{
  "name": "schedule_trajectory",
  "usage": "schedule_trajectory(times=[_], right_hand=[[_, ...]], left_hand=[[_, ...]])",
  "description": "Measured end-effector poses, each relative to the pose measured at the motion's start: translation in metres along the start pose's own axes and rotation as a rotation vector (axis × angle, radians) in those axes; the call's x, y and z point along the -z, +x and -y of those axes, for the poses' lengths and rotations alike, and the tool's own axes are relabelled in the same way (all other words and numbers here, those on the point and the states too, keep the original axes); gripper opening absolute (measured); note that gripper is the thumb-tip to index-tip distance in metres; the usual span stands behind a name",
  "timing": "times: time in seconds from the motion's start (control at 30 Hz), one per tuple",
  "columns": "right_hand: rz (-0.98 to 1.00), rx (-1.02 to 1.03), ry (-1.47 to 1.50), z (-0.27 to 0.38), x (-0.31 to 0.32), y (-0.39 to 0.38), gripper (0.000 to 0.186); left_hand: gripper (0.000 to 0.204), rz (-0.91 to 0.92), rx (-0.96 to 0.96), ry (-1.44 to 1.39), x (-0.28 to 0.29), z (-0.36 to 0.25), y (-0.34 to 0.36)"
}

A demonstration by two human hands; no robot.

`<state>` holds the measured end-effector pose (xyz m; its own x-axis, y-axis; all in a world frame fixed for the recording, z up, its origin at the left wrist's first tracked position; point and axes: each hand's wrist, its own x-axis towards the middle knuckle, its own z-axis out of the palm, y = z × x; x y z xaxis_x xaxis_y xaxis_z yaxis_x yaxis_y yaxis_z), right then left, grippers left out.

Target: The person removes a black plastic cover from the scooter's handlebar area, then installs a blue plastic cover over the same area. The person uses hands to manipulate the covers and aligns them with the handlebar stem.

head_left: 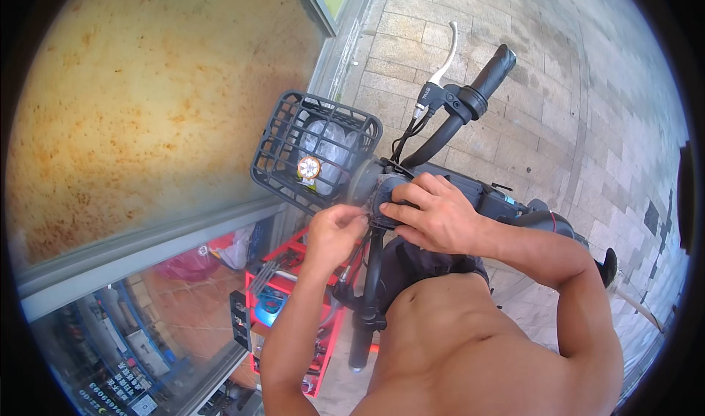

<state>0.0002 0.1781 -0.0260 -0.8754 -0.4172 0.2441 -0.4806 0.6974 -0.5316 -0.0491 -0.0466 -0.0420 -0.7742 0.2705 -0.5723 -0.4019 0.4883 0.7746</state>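
Both hands work at the middle of the handlebar (429,146) of an electric bike. My right hand (440,214) curls its fingers over a dark rounded unit (381,196) mounted there, probably a display or its housing. From the other side, my left hand (334,234) pinches thumb and forefinger together at the unit's edge. Whatever those fingertips hold is too small to make out. In front of the unit is a round grey headlight-like part (360,181). Black cables run down beside it.
A black plastic basket (277,111) holding clear plastic packaging is fixed ahead of the handlebar. The right grip (493,71) and silver brake lever (445,58) stick out over grey paving. A red tool cart (323,350) stands at lower left, near a glass shopfront (161,107).
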Motion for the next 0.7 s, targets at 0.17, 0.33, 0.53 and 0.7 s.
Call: schedule_trajectory(times=[0.17,0.33,0.53,0.7], right_hand=[[-0.021,0.001,0.001,-0.0004,-0.0004,0.0006,0.043],[-0.022,0.006,0.005,-0.0003,0.0001,0.0006,0.042],[-0.020,0.020,0.023,-0.0021,0.0008,0.0003,0.046],[-0.026,0.020,0.008,-0.0035,-0.0002,0.0012,0.043]], left_hand=[[0.008,-0.004,0.018,-0.053,-0.0017,0.0016,0.0020],[0.005,-0.021,0.006,-0.022,-0.0033,0.0059,0.0041],[0.014,-0.066,0.013,0.017,-0.0066,0.0036,0.0023],[0.015,-0.094,0.038,0.028,-0.0089,0.0024,0.0077]])
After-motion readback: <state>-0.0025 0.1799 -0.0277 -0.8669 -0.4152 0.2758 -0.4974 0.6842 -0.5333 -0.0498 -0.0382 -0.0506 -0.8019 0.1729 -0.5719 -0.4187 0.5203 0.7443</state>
